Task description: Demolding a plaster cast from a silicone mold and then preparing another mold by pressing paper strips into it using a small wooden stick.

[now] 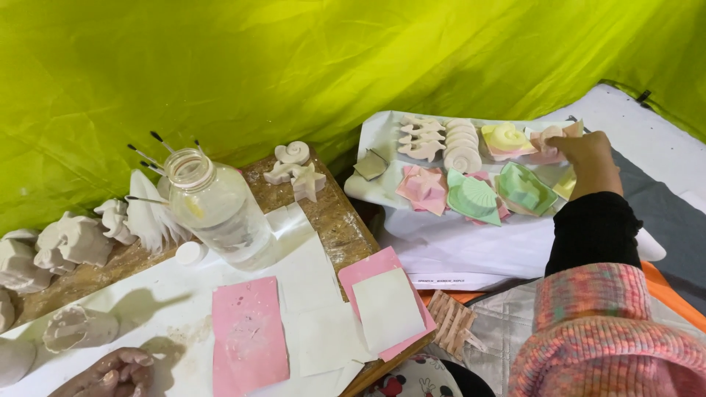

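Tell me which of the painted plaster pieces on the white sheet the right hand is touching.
The right hand touches the pink plaster piece at the sheet's far right; the green shell piece and yellow spiral piece lie untouched, further left.

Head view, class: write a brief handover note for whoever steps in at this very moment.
Right hand: reached out over the white sheet, fingers on a pink painted plaster piece; grip unclear.
Left hand: curled at the board's near edge, holding nothing visible.
Done: coloured shell and star casts lie on the sheet.
Left: white shell casts beside them and white figures by the brush jar are unpainted.
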